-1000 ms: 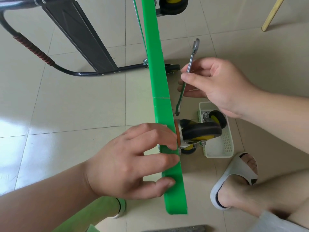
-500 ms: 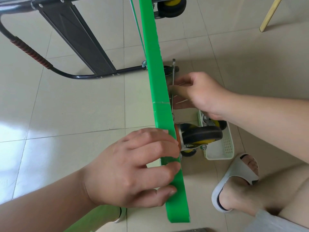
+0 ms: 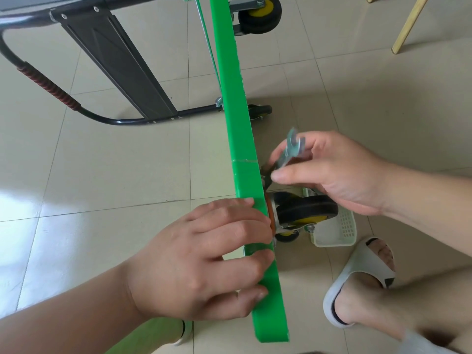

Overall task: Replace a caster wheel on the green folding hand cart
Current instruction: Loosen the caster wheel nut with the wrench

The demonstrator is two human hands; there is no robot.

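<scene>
Head view, looking down: nearest on the right, a foot in a white slipper [image 3: 357,269] rests on the tiled floor [image 3: 102,175]. Just left of it the green cart deck [image 3: 238,118] stands on edge, seen as a narrow strip running from near to far. The left hand [image 3: 204,259] grips that strip, its fingers curled over the top edge right where the caster wheel [image 3: 306,209] is mounted on the deck's right face. That black-and-yellow wheel sits with its plate against the deck. Under it a second small wheel [image 3: 287,235] shows beside a white basket [image 3: 342,233] on the floor.

A little farther, the right hand [image 3: 334,175] pinches a wrench [image 3: 291,150] between thumb and fingers. The tool is blurred, and its lower end reaches towards the deck just above the caster's plate. Whether it sits on a nut is hidden. Farther off are the black handle frame [image 3: 117,62] and, at the deck's far end, another caster [image 3: 260,16].

The job looks to be midway. A wheel is in place at the mount and its fasteners are being worked with the wrench. I cannot tell whether this is the old wheel coming off or the new one being tightened, so the fastening, and standing the cart back up, appear still to do.
</scene>
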